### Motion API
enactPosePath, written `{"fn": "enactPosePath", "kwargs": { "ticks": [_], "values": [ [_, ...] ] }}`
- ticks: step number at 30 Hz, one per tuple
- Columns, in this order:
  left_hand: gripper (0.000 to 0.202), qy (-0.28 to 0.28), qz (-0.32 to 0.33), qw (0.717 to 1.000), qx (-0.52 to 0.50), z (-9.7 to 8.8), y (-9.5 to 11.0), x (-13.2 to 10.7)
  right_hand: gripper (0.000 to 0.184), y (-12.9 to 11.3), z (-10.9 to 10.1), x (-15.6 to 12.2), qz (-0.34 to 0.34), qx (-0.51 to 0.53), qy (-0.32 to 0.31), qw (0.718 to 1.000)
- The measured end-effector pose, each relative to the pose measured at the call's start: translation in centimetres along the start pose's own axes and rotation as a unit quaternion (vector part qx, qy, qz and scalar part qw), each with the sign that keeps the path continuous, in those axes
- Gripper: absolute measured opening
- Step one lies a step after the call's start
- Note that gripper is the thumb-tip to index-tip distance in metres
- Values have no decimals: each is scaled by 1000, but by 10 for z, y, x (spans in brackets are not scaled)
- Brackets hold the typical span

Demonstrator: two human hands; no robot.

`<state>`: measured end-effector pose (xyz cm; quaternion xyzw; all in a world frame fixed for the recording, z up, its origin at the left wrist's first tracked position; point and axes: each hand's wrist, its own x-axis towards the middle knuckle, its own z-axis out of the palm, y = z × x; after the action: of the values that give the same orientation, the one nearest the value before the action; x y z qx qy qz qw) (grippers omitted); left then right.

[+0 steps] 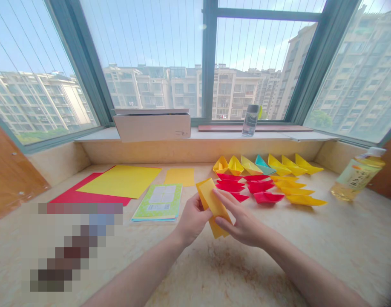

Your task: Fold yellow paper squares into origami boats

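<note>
A folded strip of orange-yellow paper (211,200) is held above the marble counter (214,264), tilted from upper left to lower right. My left hand (192,219) grips its left edge with curled fingers. My right hand (240,219) lies over its right side, fingers pressed along the fold and thumb beneath. Just beyond the hands stand rows of finished paper boats: yellow ones (280,165), red ones (246,186) and one teal boat (263,163).
Flat yellow sheet (122,181) over a red sheet (83,196), a small yellow sheet (180,176) and a green paper pack (159,202) lie at left. A cardboard box (152,125) and water bottle (250,120) stand on the sill. A tea bottle (357,175) stands at right.
</note>
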<state>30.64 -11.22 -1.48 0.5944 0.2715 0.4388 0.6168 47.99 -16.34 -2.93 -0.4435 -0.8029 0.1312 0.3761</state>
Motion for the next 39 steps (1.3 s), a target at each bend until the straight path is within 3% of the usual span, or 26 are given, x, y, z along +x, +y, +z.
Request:
{"fn": "enactPosePath", "kwargs": {
  "ticks": [4,10,14,21,24,31,36,39],
  "values": [
    [25,7,-17,1000,12,-2,-3,-1,69,2,1,-1,13,-6,5,1000],
    [37,-45,-44,997,-48,-3,2,-4,71,6,2,-2,18,-1,18,1000],
    [40,-40,-48,998,-21,-2,3,-3,70,0,0,0,1,14,16,1000],
    [34,-12,-42,998,55,-3,1,0,45,2,-2,2,35,53,64,996],
    [37,-14,-20,999,38,-5,4,0,39,6,-6,4,42,67,71,994],
    [37,48,18,998,48,-11,9,5,40,9,-13,3,59,68,51,995],
    [22,26,63,989,129,-13,6,4,54,10,-8,1,100,27,52,993],
    [20,12,61,982,180,-12,5,2,41,7,-6,3,100,37,47,993]
  ]
}}
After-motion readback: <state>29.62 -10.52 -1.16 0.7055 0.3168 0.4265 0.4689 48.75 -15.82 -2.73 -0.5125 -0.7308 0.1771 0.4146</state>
